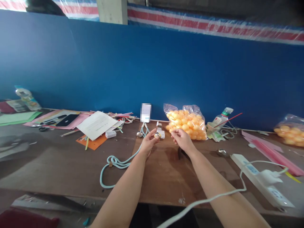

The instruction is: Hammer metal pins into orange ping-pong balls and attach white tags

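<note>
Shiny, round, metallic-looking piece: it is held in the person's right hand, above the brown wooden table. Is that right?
Wrong hand: the head view shows the shiny round piece in the left hand. It is indeed above the brown wooden table.

The lone head view looks forward and down over both hands (pixel 164 139).

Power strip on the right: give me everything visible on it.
The power strip is long, narrow and white, plastic by its look, with pale blue socket panels. It lies face up on the brown table, slanting from its far left end to its near right end. A bulky white plug sits about mid-length; its white cable loops back over the strip and crosses in front of the right forearm. No hand touches the strip. Any switch or light is too blurred to tell.
</note>
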`<state>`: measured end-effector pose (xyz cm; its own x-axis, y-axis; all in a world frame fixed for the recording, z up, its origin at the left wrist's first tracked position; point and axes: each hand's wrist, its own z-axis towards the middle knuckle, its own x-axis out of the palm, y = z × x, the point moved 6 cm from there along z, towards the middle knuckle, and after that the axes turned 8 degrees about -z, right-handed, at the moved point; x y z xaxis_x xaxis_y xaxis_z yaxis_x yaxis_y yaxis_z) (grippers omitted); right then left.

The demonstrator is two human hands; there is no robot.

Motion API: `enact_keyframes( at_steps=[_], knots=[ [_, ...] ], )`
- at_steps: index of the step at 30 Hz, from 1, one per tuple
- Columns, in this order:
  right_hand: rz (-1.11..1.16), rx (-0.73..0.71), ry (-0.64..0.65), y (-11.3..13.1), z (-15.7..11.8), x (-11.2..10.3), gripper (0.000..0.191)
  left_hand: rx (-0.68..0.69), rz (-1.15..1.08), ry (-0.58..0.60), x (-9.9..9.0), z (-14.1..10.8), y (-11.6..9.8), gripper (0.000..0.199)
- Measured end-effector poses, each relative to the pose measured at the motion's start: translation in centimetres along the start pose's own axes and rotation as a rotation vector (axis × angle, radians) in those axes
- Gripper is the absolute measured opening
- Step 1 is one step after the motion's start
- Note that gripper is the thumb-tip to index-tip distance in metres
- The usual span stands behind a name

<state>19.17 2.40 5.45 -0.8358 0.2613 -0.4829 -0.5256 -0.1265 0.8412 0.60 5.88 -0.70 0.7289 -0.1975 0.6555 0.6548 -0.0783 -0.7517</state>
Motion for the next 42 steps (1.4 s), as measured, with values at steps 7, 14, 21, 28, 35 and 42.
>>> enact_keyframes(
  at_steps=[7, 14, 21, 28, 35, 42],
  knots=[
    [-1.006, 0.112, 0.025, -5.1, -8.0, -7.1, 0.037, -0.039, -0.037, -0.013, 0.0, -0.2, 0.2, 0.041],
    [-1.194, 0.115, 0.076, -7.1, -11.3, -6.3, 0.023, -0.117, -0.041, -0.037, 0.1, -0.7, 0.7, 0.034],
    [-0.632, -0.007, 0.052, -3.1, -11.9, -4.8, 0.033, -0.131, -0.027, -0.015, 0.2, -0.7, 0.9, 0.033],
    [-0.180, -0.007, 0.141, 1.4, -12.3, -0.3, 0.037, -0.117, -0.043, 0.012, 0.5, -0.7, 0.9, 0.032],
    [-0.148, 0.030, 0.145, 1.1, -11.6, 1.0, 0.039, -0.150, -0.061, -0.004, 0.5, -0.5, 1.2, 0.030],
    [-0.182, -0.001, 0.121, 1.9, -12.0, 0.7, 0.039, -0.151, -0.100, -0.016, 0.7, -0.6, 1.1, 0.024]
  ],
)
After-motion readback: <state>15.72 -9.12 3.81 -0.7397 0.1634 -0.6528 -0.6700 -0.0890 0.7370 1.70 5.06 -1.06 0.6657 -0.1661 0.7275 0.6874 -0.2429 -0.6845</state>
